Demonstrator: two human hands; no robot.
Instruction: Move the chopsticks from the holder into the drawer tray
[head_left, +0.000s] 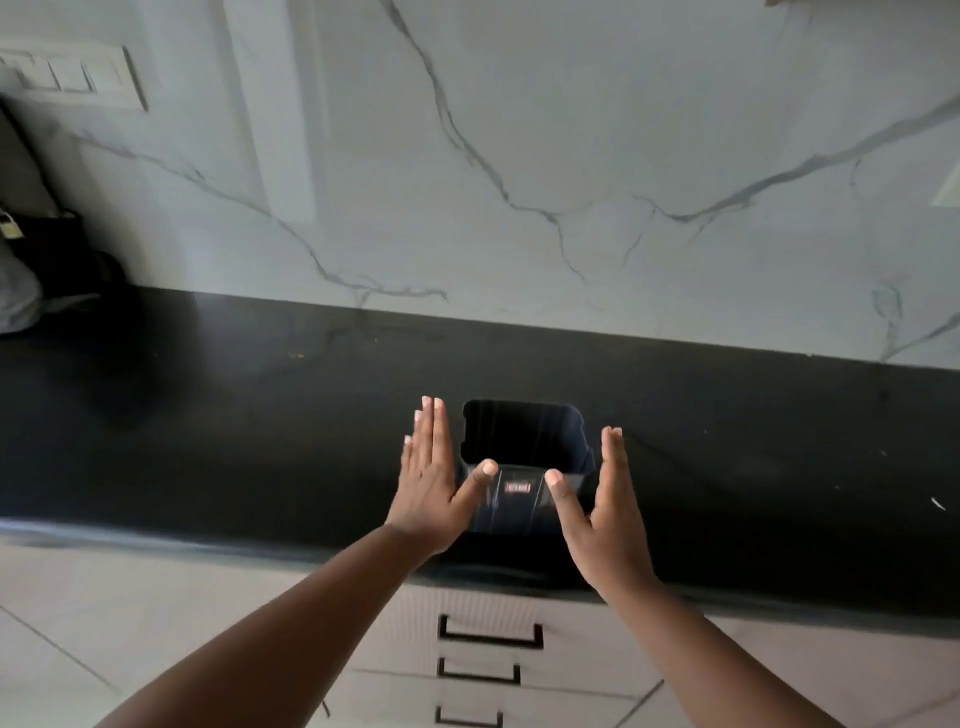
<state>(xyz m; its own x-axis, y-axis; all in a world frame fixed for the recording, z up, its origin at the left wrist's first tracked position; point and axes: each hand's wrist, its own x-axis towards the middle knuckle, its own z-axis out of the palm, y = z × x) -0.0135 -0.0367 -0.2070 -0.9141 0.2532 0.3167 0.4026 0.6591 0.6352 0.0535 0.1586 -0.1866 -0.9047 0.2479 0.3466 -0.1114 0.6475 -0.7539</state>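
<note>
A dark, square-mouthed holder (522, 467) with a small red label stands upright on the black counter (234, 415) near its front edge. Its inside looks dark, and I see no chopsticks in it. My left hand (434, 483) is flat and open just left of the holder, its thumb reaching toward the holder's front. My right hand (605, 504) is open just right of it, thumb likewise at the front face. Neither hand clasps the holder. Below the counter are shut white drawers with black handles (491, 631); no drawer tray shows.
A white marble-veined wall (519, 156) rises behind the counter. A switch panel (67, 75) sits at upper left. Dark bags and a grey bundle (31, 260) crowd the counter's far left end. Pale floor tiles lie at lower left.
</note>
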